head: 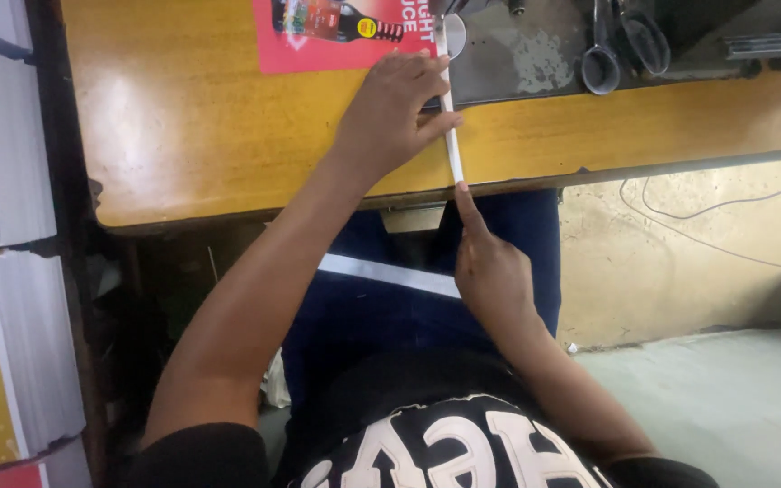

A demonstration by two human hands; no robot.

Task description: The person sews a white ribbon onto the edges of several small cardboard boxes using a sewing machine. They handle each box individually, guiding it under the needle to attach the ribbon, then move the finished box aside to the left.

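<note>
Left hand [389,116]: your fingers lie flat, pinning the thin white plastic strip [449,117] to the yellow wooden tabletop [201,117].
Right hand [492,271]: index fingertip steadies its near end; other fingers curled.

It looks like a small print or paper-craft workshop. A worn yellow wooden workbench [228,136] carries a red printed poster [318,45] and scissors [621,41] along its far edge, while stacks of printed sheets [6,271] stand left of the bench.
</note>
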